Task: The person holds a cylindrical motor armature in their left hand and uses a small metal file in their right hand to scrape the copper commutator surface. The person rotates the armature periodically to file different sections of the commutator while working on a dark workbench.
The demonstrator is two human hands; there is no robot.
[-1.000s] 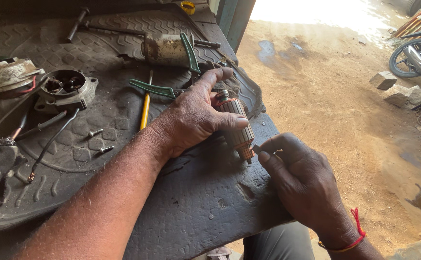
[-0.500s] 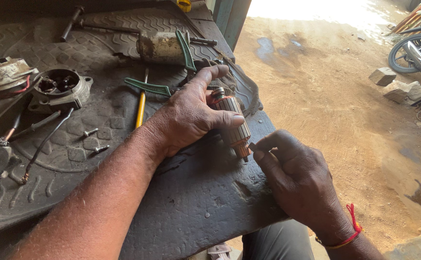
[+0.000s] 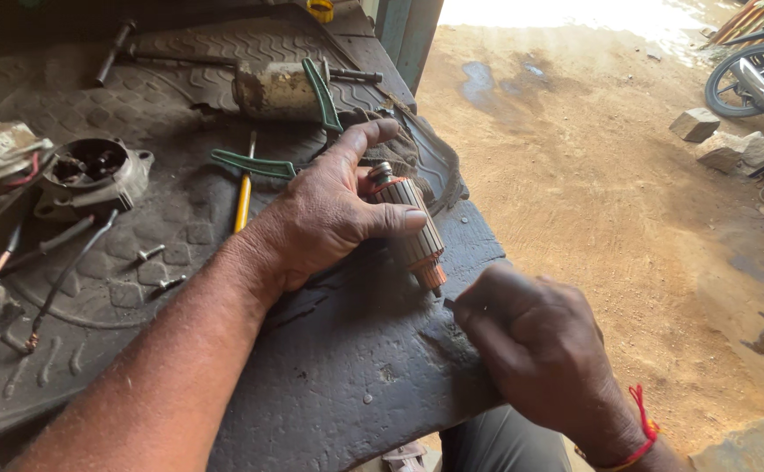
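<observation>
Rubber mat [image 3: 312, 385], left hand [image 3: 329, 214] gripping ribbed copper armature [image 3: 412, 232]

Work surface: dark rubber mat [image 3: 338, 367], worn. On it lie pliers [image 3: 255, 163], screwdriver [image 3: 243, 197], motor housing [image 3: 93, 173], bolts [image 3: 159, 269].

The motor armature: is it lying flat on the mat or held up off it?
Held up, tilted. The left hand wraps the armature, its copper end pointing down toward the right hand, above the rubber mat.
</observation>
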